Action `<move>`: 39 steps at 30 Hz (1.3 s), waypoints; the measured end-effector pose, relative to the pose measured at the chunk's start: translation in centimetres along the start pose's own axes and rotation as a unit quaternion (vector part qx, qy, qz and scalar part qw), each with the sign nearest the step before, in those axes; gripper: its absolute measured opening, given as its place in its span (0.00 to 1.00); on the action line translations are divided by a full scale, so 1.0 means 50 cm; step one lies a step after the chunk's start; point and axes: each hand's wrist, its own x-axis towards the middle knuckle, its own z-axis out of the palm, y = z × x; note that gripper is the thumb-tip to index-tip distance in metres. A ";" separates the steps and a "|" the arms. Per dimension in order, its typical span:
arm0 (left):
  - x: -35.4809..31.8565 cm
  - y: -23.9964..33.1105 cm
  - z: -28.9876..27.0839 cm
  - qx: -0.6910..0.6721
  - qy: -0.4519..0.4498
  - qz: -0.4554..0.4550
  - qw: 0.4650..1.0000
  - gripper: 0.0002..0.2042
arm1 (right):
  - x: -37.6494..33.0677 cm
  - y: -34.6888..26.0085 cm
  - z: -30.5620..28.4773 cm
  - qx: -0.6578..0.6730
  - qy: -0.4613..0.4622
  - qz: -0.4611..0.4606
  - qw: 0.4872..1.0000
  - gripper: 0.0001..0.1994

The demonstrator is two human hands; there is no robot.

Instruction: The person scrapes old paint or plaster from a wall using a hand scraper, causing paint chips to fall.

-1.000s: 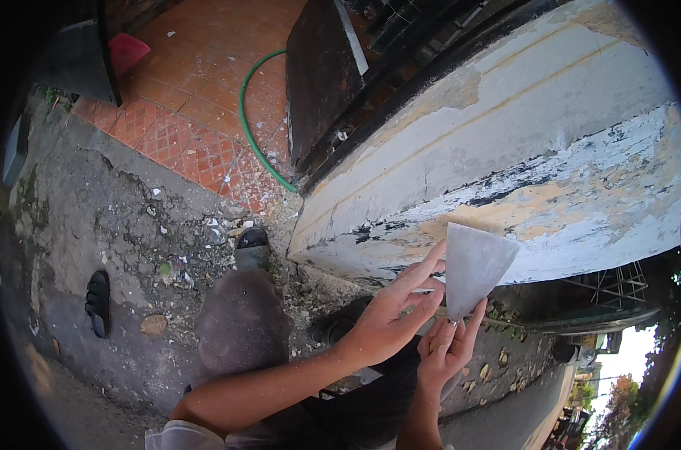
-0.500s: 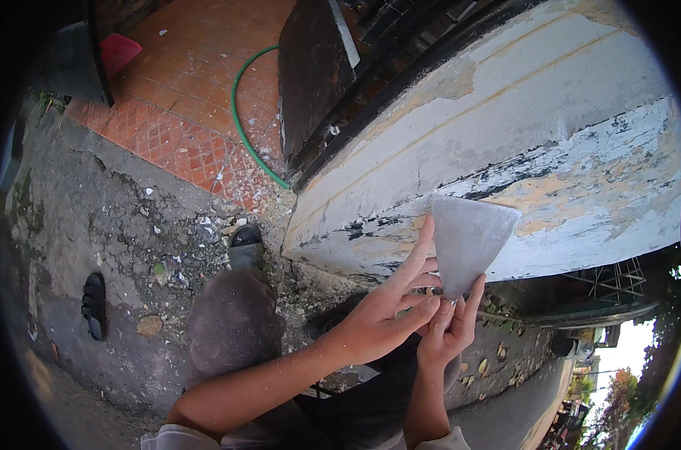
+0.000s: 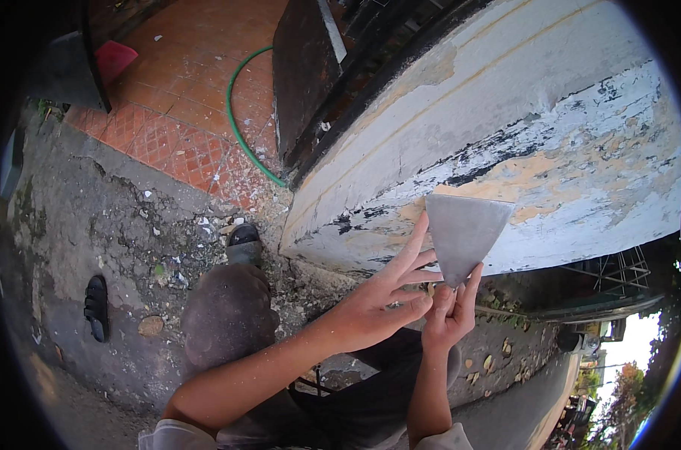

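Observation:
A wide grey metal scraper blade (image 3: pixel 464 232) lies flat against a wall (image 3: pixel 505 127) with peeling white paint and bare orange and black patches. My right hand (image 3: pixel 449 315) grips the scraper just below the blade, and its handle is hidden inside the fist. My left hand (image 3: pixel 382 300) has its fingers spread, with the fingertips pressing on the blade's lower left edge. Both forearms rise from the bottom of the view. My knee in dark trousers (image 3: pixel 220 315) is bent below the hands.
A green hose (image 3: pixel 239 127) curves over orange floor tiles (image 3: pixel 183 142). A dark board (image 3: pixel 303 67) leans at the wall's corner. Paint flakes litter the cracked concrete ground (image 3: pixel 115 232). One black sandal (image 3: pixel 97 304) lies to the left, another foot in a sandal (image 3: pixel 243 244) near the wall.
The scraper and both hands have shifted up and slightly left along the wall. My left fingers stay on the blade.

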 end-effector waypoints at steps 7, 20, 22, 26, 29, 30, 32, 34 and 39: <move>0.007 0.001 0.005 0.047 0.013 0.008 0.999 0.44 | -0.010 0.000 0.004 0.041 0.004 0.015 0.999 0.30; -0.023 0.011 0.015 0.233 0.083 0.150 0.957 0.40 | 0.046 -0.081 0.086 0.092 0.015 -0.100 0.991 0.29; -0.030 0.016 0.046 0.239 0.056 0.112 0.963 0.40 | 0.016 -0.079 0.054 0.118 0.036 -0.067 0.990 0.30; -0.040 -0.006 0.064 0.217 -0.018 0.052 0.975 0.42 | -0.039 -0.056 0.018 0.148 0.104 0.032 0.983 0.34; -0.048 -0.032 0.079 0.187 -0.005 0.056 0.981 0.42 | -0.070 -0.029 -0.011 0.124 0.074 0.093 0.985 0.33; -0.048 -0.030 0.086 0.096 0.021 0.022 0.995 0.43 | -0.073 -0.038 -0.026 0.071 0.058 0.113 0.989 0.31; -0.046 -0.031 0.091 0.005 0.046 -0.010 0.999 0.43 | -0.074 0.005 -0.038 0.033 0.048 0.064 0.996 0.30; -0.043 -0.047 0.079 -0.013 0.099 0.002 0.995 0.43 | -0.067 -0.012 -0.036 0.006 0.019 0.051 0.999 0.27; -0.029 -0.053 0.051 -0.107 0.137 0.003 0.985 0.41 | -0.053 -0.006 -0.033 0.003 0.002 0.063 0.998 0.25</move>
